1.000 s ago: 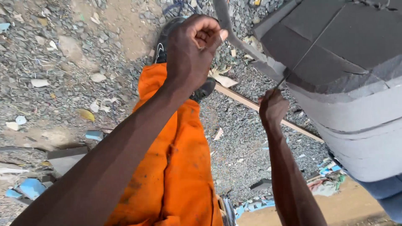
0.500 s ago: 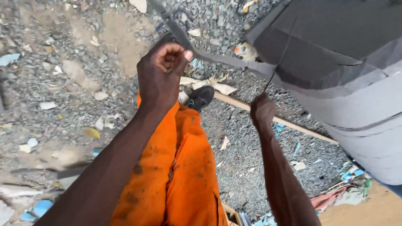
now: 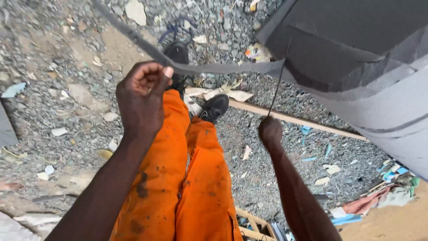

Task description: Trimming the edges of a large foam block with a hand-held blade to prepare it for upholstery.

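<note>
My left hand (image 3: 141,99) is closed on a long grey strip (image 3: 209,68) peeling off the edge of a big grey foam block (image 3: 356,53) at the upper right. The strip runs from the block's lower left corner up past my fist to the top left. My right hand (image 3: 270,132) sits lower, fisted around the handle of a thin dark blade (image 3: 277,85) that points up into the block where the strip leaves it. Below both arms are my orange trousers (image 3: 187,178) and black shoes (image 3: 214,107).
Grey gravel ground (image 3: 53,67) is littered with paper scraps and stones. A wooden batten (image 3: 303,120) lies under the block. Cloth and blue scraps (image 3: 379,201) pile at the lower right; a wooden frame (image 3: 252,225) shows at the bottom.
My left hand has dropped lower in view and pulled the strip longer and further left. My right hand and blade have shifted slightly along the block's edge.
</note>
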